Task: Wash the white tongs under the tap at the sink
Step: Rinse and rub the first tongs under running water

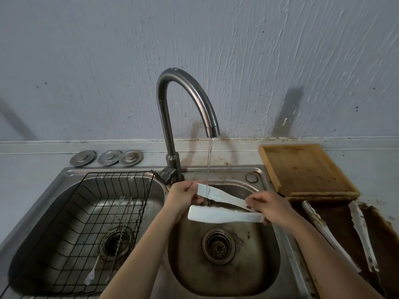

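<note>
Your forearms enter from the bottom edge, elbows cut off. Your left hand (183, 194) pinches the far arm of the white tongs (224, 215) at its wide end, and your right hand (269, 207) grips the joined end, hiding the hinge. You hold the tongs spread open over the right basin of the sink (254, 275), under the tap (185, 117); its thin stream lands on the far arm. Left basin: a black wire rack (90, 216) with thin utensils, hard to make out.
</note>
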